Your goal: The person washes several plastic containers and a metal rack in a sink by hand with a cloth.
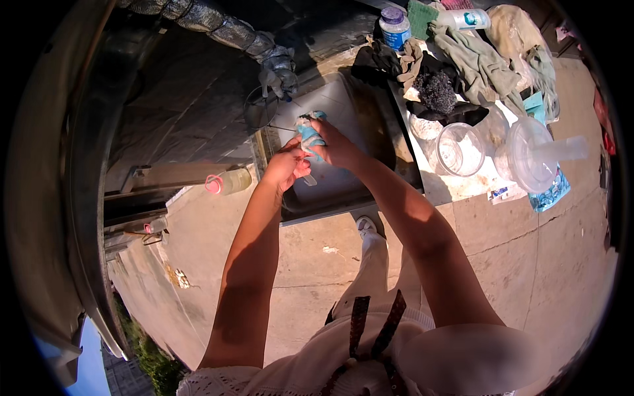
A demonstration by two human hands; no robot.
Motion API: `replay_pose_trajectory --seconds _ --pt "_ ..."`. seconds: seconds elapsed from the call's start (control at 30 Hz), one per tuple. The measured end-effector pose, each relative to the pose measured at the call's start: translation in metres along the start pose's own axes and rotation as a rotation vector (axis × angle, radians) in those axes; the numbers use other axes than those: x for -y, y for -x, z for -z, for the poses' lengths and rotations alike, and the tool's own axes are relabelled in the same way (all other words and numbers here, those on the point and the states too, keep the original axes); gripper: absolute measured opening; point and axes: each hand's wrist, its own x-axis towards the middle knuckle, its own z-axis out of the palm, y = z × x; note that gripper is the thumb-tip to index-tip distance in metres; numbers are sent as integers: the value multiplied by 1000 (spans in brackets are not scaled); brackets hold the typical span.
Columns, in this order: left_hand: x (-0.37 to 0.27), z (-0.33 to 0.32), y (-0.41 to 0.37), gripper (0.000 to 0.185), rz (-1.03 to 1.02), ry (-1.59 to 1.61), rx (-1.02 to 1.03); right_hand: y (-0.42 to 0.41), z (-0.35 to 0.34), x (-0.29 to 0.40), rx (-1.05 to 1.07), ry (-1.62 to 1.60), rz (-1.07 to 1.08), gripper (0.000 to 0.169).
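Observation:
A wet blue-and-white cloth (309,134) is bunched in my right hand (333,143), above a sink basin (332,104) with whitish water or a pale bottom. Just left of it and slightly lower, my left hand (288,166) has its fingers curled near the cloth's lower end. A small clear piece, perhaps plastic, shows below the left fingers; whether they grip it or the cloth I cannot tell. Behind the hands, a pipe wrapped in silver foil (233,37) ends over the basin's far left edge, by a thin wire ring (261,108).
Right of the basin, a counter carries a clear plastic tub (459,149), a clear lidded container (532,154), a dark scouring pad (436,91), grey-green cloths (475,62) and a purple-capped jar (395,29). A pink-capped bottle (233,181) stands left of the basin.

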Motion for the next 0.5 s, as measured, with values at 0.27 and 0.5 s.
replay_pose_trajectory --seconds 0.27,0.5 --pt "2 26 0 27 188 338 117 -17 21 26 354 561 -65 32" --pt "62 40 -1 32 79 -100 -229 0 41 7 9 393 -302 39"
